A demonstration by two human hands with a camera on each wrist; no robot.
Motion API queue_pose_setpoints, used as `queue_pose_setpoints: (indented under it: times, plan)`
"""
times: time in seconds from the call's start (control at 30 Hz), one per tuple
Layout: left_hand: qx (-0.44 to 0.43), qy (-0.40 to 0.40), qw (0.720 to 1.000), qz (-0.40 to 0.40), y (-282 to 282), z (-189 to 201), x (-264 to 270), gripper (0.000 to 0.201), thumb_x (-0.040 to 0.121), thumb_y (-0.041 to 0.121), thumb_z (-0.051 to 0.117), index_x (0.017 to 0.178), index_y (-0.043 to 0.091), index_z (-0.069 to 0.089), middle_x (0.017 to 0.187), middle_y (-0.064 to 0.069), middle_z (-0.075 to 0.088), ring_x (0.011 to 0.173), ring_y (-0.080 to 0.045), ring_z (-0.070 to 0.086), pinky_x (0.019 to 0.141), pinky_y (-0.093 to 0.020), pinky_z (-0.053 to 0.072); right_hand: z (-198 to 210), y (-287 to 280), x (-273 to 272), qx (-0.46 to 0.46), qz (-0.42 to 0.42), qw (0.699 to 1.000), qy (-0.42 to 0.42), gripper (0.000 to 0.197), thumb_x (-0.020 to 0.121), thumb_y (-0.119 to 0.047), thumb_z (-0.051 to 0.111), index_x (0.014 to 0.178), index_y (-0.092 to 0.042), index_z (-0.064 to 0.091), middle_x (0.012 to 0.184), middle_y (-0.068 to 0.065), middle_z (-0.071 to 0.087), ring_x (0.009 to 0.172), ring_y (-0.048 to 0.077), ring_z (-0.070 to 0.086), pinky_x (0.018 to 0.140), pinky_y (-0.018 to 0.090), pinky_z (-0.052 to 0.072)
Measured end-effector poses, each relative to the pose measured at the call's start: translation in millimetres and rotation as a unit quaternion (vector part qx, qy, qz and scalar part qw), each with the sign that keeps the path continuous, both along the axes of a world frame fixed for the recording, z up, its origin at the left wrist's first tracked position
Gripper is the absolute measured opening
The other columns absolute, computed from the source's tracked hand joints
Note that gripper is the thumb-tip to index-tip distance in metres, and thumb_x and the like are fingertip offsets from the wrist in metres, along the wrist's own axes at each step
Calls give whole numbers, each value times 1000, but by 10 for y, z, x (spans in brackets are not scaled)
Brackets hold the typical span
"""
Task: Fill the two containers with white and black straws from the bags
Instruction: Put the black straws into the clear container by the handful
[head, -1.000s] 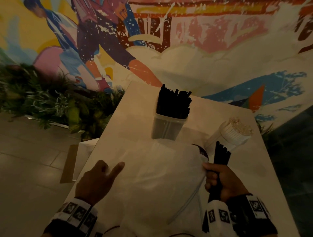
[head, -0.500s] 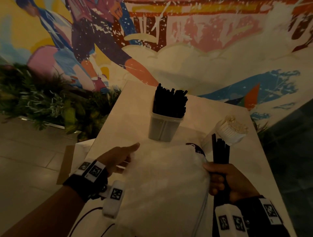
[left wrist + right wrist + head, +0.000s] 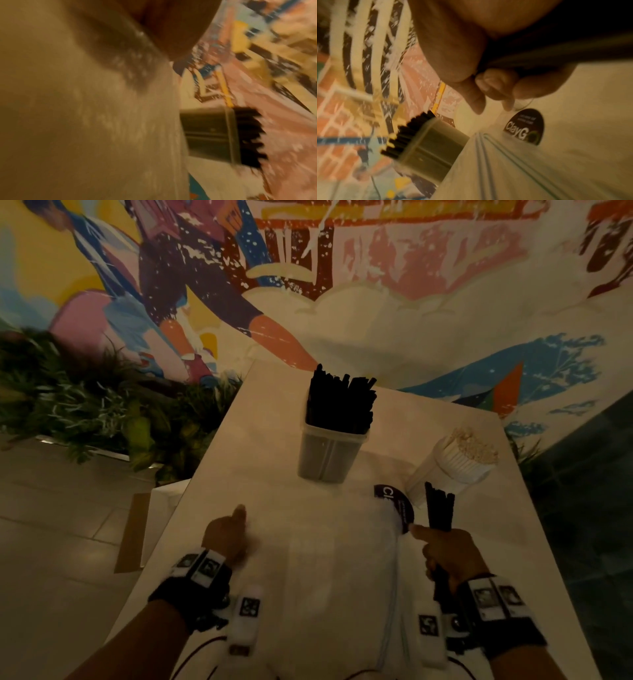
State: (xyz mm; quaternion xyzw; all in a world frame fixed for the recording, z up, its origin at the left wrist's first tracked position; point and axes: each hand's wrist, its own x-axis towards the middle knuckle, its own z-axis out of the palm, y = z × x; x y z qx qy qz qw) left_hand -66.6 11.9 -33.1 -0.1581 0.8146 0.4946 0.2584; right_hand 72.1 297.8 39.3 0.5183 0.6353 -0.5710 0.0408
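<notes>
Black straws, a small bundle (image 3: 439, 510) of them, are gripped upright in the right hand (image 3: 447, 556), fingers curled around the stems with the index finger poking out to the left, its tip right at the dark round label (image 3: 397, 505) on the clear plastic bag (image 3: 325, 577). That bag lies flat over the near part of the white table (image 3: 267, 419), and the label reads something like "ClayG" in the right wrist view. The left hand (image 3: 226, 537) sits at the bag's left edge with the thumb sticking up and forward; it looks loosely curled and I don't see it holding anything, though it's blurry in both views so I can't tell for sure if it's touching the plastic. Further back in the middle of the table stands the square translucent container (image 3: 329, 455), packed with black straws (image 3: 340, 402) sticking well above its rim. To the right of it, just behind the bundle in the right hand, is the round clear container (image 3: 435, 474) full of white straws (image 3: 469, 451), which looks tilted away to the right from the head view. Behind the table there's a colourful mural (image 3: 342, 268), with green plants (image 3: 85, 405) off to the left.
</notes>
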Motion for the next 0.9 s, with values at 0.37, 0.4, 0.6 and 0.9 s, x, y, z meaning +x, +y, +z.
queue_pose_setpoints:
  times: [0.37,0.4,0.6,0.9]
  plan:
    - [56,-136,989,10,-203,-9,229,32,83,46,63,86,14,56,92,-8,56,88,-29,55,72,-38,50,-512,-323,295,58,230,959,-153,38,74,-23,81,59,-11,47,49,2,44,39,15,44,44,24,37]
    - [69,-131,989,24,-166,-18,226,27,83,35,67,78,11,55,85,-8,55,81,-27,54,70,-36,49,-525,-324,281,65,239,956,-155,35,76,-21,79,60,-11,50,48,2,46,38,14,45,44,24,37]
    - [40,-79,994,71,-193,-210,11,25,73,11,77,59,4,57,68,-15,58,70,-28,52,73,-40,48,-349,-85,357,52,275,934,-222,32,77,-21,78,63,-7,53,42,0,48,33,12,46,41,22,39]
    - [12,-46,998,32,-203,-260,-156,50,61,14,85,106,8,63,115,-13,59,98,-30,55,86,-40,49,-466,-222,630,39,287,946,-145,20,82,-23,74,70,-23,58,43,-15,51,30,-1,45,39,14,34]
